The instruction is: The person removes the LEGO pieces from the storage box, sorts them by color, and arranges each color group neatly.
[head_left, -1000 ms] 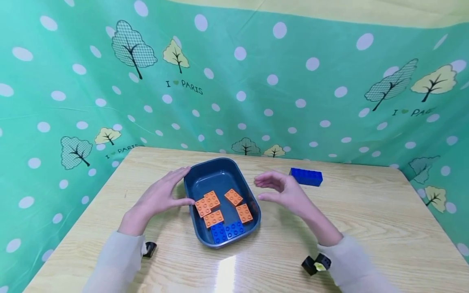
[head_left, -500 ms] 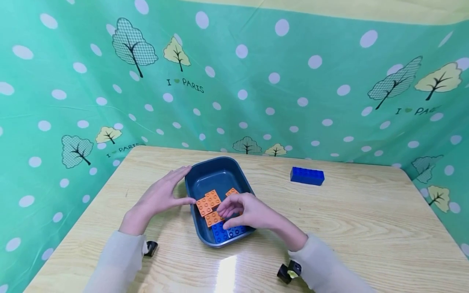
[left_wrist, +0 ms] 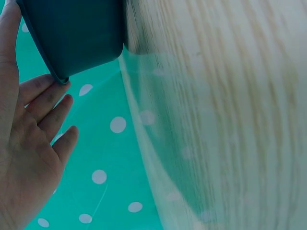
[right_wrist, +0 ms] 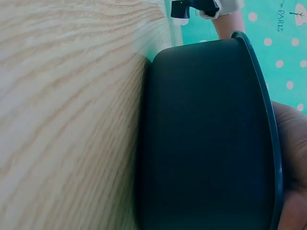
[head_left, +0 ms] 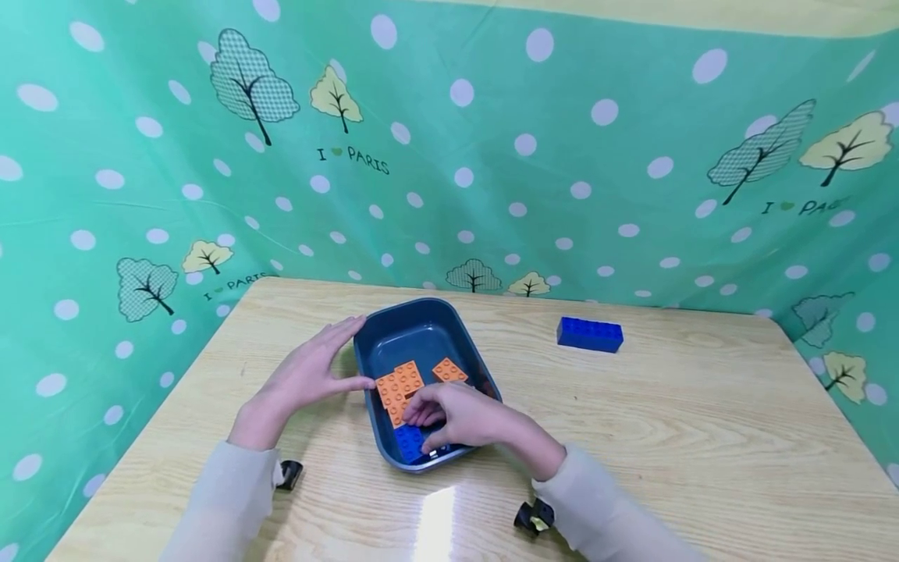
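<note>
A dark blue tray (head_left: 424,310) with rounded corners stands on the table. My left hand (head_left: 302,378) lies along its left side, thumb and fingertips at the rim; the left wrist view shows these fingers (left_wrist: 48,98) nearly straight. My right hand (head_left: 456,414) reaches into the tray from the right, fingers bent. Its thumb and fingertips are at a blue toy brick (head_left: 409,445); I cannot tell whether they pinch it. Orange bricks (head_left: 407,377) lie left of the hand, and another orange brick (head_left: 449,370) lies behind it. The hand hides other bricks.
A long blue brick (head_left: 590,334) sits on the wooden table (head_left: 674,406) at the back right. A green dotted cloth (head_left: 421,156) hangs behind the table and at both sides. Black devices are strapped at both wrists.
My right hand has come from the tray's right side down into it. The left blue brick and the orange brick beside it have shifted left. My left hand stays at the rim.
</note>
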A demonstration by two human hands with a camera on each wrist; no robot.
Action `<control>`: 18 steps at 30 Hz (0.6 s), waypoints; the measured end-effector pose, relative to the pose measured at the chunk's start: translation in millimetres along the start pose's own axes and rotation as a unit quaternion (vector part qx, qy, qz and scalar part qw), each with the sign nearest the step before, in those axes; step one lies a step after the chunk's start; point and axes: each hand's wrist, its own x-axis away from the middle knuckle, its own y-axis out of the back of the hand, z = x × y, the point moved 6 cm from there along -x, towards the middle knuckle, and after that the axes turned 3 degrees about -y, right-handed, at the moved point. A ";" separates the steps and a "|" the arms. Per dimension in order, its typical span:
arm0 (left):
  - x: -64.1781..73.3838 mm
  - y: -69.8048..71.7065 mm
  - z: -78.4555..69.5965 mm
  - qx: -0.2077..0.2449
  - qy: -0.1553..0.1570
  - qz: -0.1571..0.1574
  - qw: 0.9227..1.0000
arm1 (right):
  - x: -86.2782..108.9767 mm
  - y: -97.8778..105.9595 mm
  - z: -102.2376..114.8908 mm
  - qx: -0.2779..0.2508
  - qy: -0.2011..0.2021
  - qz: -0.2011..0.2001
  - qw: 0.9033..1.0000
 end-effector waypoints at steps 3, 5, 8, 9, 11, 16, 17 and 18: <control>-3.5 0.9 -0.6 0.000 -0.002 -0.003 1.000 | -1.2 2.0 0.5 0.014 -0.001 -0.008 1.000; -5.2 1.0 -1.3 -0.001 -0.004 -0.003 1.000 | -2.1 3.0 0.7 0.021 -0.003 -0.013 1.000; -5.3 0.5 -1.8 -0.001 -0.005 -0.003 1.000 | -3.4 2.5 0.3 0.029 -0.009 -0.019 0.999; -4.5 0.2 -1.8 0.000 -0.005 -0.003 1.000 | -3.6 1.7 0.2 0.031 -0.011 -0.020 0.999; -2.7 -0.1 -1.6 0.000 -0.004 -0.003 1.000 | -4.0 0.0 0.5 0.036 -0.015 -0.022 0.999; 0.9 0.3 -0.2 0.002 0.000 -0.006 1.000 | -5.6 -3.4 1.0 0.039 -0.020 -0.024 0.999; 1.1 0.4 -0.2 0.002 0.000 -0.006 1.000 | -6.0 -3.8 0.8 0.040 -0.022 -0.024 0.999; 1.1 0.5 -0.1 0.002 0.001 -0.006 1.000 | -6.4 -4.1 0.7 0.042 -0.023 -0.024 0.999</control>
